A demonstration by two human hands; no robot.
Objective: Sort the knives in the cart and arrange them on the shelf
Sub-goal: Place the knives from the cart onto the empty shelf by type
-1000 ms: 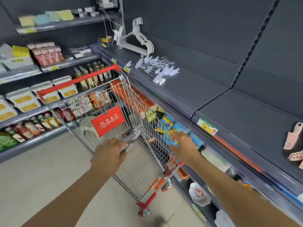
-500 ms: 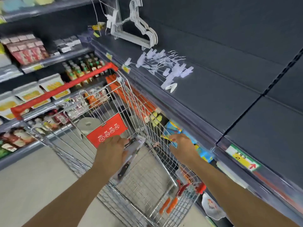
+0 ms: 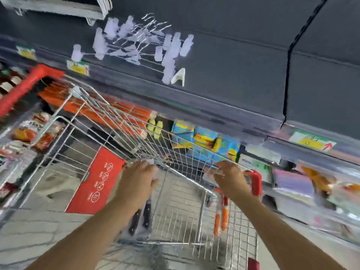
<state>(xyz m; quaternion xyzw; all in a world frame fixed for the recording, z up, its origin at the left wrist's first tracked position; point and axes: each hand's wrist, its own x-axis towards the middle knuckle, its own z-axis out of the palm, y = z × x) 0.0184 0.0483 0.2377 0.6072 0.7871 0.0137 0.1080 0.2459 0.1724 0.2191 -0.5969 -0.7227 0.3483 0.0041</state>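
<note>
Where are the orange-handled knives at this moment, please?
In the head view, the orange-handled knives sit inside the cart, just below the right hand and right of the black-handled knives in the left hand.

Supermarket aisle, wire shopping cart (image 3: 124, 121), dark shelf (image 3: 224, 84) with price labels (image 3: 311, 142), packaged goods (image 3: 204, 139) below

Bright even store light; heavy motion blur, wide-angle warping.

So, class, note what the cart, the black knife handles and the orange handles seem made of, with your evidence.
Cart: likely plated steel wire, shiny; thin silvery glinting grid. Black-handled knives: handles probably dark plastic or wood, with pale rivet dots. Orange handles: apparently smooth plastic; uniform bright colour, though blurred.
</note>
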